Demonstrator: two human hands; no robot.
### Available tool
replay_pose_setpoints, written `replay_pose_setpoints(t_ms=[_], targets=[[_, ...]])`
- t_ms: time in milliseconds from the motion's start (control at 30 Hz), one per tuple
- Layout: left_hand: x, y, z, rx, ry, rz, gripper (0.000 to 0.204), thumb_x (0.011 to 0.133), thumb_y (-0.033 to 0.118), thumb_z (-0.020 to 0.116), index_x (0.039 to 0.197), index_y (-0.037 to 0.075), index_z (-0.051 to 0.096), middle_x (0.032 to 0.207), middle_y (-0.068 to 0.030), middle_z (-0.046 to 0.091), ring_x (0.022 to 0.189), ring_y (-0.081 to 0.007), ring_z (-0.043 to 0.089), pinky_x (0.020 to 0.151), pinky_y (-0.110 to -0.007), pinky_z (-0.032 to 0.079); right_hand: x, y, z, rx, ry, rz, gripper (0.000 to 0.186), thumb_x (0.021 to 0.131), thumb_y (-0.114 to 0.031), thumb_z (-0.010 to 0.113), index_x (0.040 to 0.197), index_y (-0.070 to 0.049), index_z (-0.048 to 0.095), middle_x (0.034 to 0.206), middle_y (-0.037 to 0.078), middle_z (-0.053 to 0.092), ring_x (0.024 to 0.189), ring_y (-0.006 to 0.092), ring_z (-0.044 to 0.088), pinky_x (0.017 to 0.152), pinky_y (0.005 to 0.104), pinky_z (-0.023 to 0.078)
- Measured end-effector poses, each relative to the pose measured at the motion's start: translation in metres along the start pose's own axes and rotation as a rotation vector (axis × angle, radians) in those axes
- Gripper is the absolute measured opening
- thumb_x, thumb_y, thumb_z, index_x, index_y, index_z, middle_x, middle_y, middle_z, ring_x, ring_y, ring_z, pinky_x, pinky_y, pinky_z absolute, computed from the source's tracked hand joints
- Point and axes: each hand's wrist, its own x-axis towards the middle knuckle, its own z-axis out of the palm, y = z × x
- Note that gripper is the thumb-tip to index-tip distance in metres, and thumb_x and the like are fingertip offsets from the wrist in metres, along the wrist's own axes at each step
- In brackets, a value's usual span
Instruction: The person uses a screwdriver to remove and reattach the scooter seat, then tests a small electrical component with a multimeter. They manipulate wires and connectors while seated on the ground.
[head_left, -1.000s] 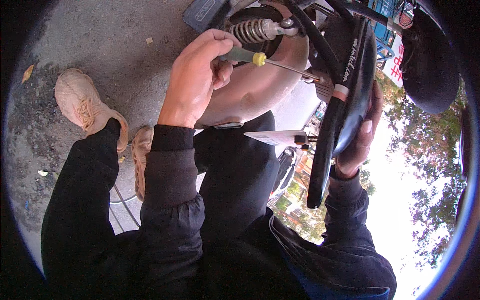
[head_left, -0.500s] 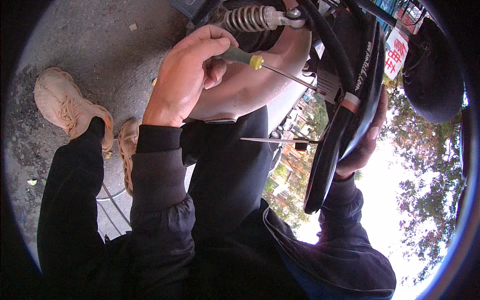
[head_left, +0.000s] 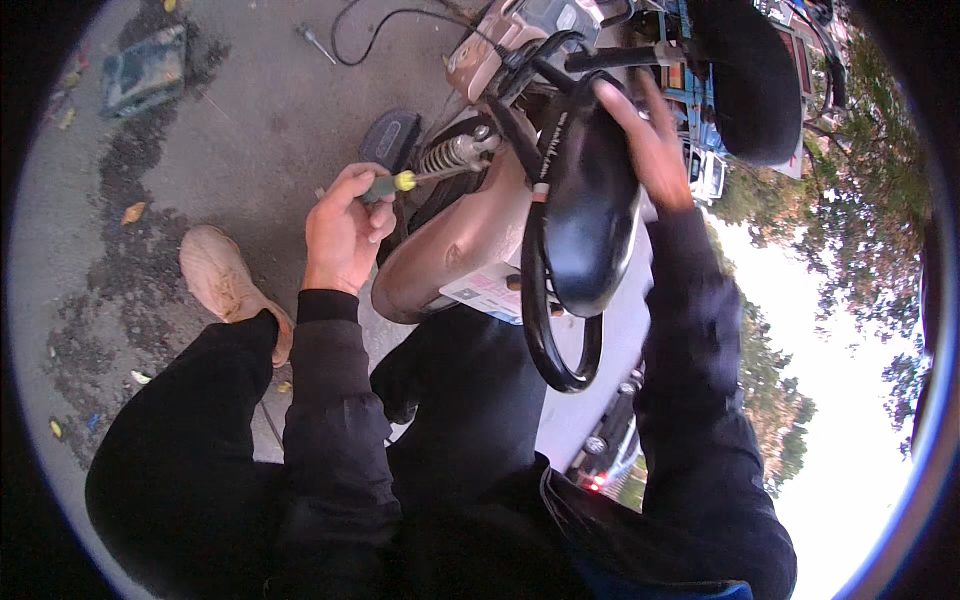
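My left hand grips a screwdriver with a green and yellow handle, its shaft pointing right across the spring shock absorber. My right hand lies with fingers extended and apart at the upper end of a black seat on a scooter, which appears tipped over. A black looped rail runs round the seat's lower end. Below the shock are the dull pink-silver rear fender and a pale plate. Whether the screwdriver's tip touches anything is unclear.
On the pavement lie a dark flat case, a metal tool, a black cable and a grey-black box. A black padded object is upper right, a dark car beyond. My shoe is at left.
The view has shifted, showing more pavement. My right hand has moved up along the seat with fingers extended. The screwdriver has drawn back from the bracket near the seat.
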Motion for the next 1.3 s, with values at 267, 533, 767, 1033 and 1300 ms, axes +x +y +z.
replay_pose_setpoints(t_ms=[267,533,767,1033,1300], targets=[[-0.022,0.016,0.000,-0.052,-0.014,0.136,0.018,0.098,0.015,0.059,0.112,0.003,0.057,0.092,-0.0127,0.059,0.064,-0.0157,0.049,0.053,-0.028,0.040,0.024,0.013,0.015,-0.046,-0.191,0.008,0.123,0.068,-0.076,0.078,0.156,0.003,0.045,0.158,0.033,0.042,0.150,0.0450,0.037,0.123,0.0411,0.032],[-0.034,0.027,-0.004,-0.070,-0.014,0.152,0.018,0.098,0.017,0.060,0.110,0.004,0.058,0.092,-0.0141,0.059,0.063,-0.0163,0.049,0.051,-0.028,0.039,0.011,0.012,0.015,-0.108,-0.135,-0.001,0.122,0.070,-0.081,0.071,0.159,-0.004,0.042,0.159,0.037,0.036,0.152,0.0520,0.027,0.124,0.0529,0.025],[-0.030,0.024,0.012,-0.024,0.072,0.029,0.017,0.096,0.017,0.062,0.107,0.004,0.059,0.092,-0.0127,0.062,0.063,-0.0158,0.051,0.054,-0.027,0.040,0.008,0.013,0.019,-0.132,-0.108,-0.037,0.119,0.071,-0.076,0.076,0.158,-0.003,0.041,0.155,0.039,0.037,0.149,0.0535,0.029,0.123,0.0531,0.028],[-0.088,0.025,0.079,-0.076,0.331,0.077,0.020,0.097,0.018,0.056,0.111,0.004,0.057,0.089,-0.0104,0.055,0.064,-0.0148,0.046,0.056,-0.028,0.036,0.005,-0.002,0.012,-0.148,-0.169,0.049,0.116,0.072,-0.075,0.077,0.161,-0.013,0.036,0.162,0.033,0.027,0.149,0.0534,0.026,0.116,0.0689,0.028],[-0.124,0.020,0.106,-0.085,0.346,0.107,0.021,0.095,0.021,0.060,0.108,0.005,0.058,0.092,-0.0090,0.057,0.064,-0.0142,0.045,0.055,-0.027,0.036,0.018,0.001,0.012,-0.136,-0.205,0.079,0.111,0.074,-0.072,0.077,0.161,-0.012,0.038,0.163,0.031,0.027,0.151,0.0512,0.024,0.118,0.0647,0.027]])
